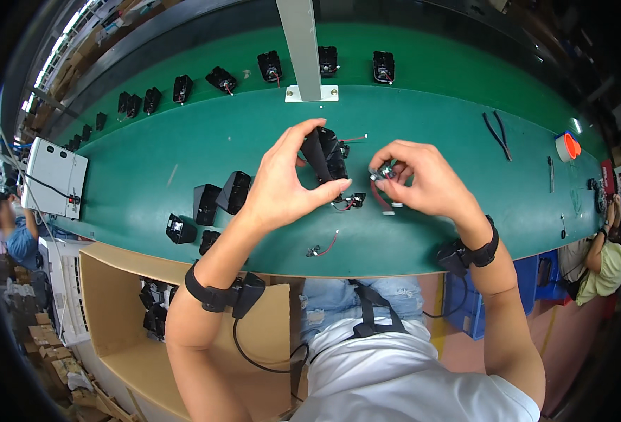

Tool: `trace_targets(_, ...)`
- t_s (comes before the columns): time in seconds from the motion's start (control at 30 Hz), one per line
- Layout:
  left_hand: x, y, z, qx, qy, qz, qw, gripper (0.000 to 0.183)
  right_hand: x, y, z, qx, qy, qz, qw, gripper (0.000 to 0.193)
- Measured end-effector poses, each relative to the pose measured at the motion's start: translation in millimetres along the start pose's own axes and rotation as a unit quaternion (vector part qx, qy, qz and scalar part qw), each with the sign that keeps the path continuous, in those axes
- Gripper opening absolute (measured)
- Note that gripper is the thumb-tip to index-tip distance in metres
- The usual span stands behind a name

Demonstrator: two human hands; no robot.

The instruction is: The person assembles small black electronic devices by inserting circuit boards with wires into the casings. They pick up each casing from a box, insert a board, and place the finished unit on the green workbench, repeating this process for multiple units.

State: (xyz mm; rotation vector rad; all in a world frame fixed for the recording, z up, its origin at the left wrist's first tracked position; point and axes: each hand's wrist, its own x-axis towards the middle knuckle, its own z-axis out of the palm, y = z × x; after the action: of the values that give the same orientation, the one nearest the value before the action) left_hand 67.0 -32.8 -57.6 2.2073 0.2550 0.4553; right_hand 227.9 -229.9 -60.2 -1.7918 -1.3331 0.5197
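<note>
Over the middle of the green bench, my left hand (283, 176) grips a black plastic housing (327, 153), thumb below and fingers round its far side. To its right, the fingertips of my right hand (426, 176) pinch a small wired part (383, 171) with red and dark leads hanging down. The two held pieces are apart. Between my hands a small black part with wires (355, 202) lies on the bench, and another wired part (315, 250) lies nearer me. Several black housings (206, 203) stand beside my left forearm.
A row of black housings (183, 89) lines the green strip (353, 42) behind a grey post (301, 49). Pliers (497, 136) and an orange-and-white roll (568, 146) lie right. A white box (54, 176) stands left. Below are a cardboard box (113, 281) and blue bin (469, 316). People sit at both sides.
</note>
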Motion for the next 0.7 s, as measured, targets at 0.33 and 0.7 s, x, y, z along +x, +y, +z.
trace_targets(0.33, -7, 9, 6, -0.125, -0.055, 0.007, 0.991, 0.089, -1, -6, -1, 0.226, 0.070, -0.018, 0.971, 0.018)
trace_targets(0.7, -9, 13, 14, -0.206, -0.071, 0.068, 0.974, 0.093, -8, -22, 8, 0.072, 0.183, -0.145, 0.970, 0.012)
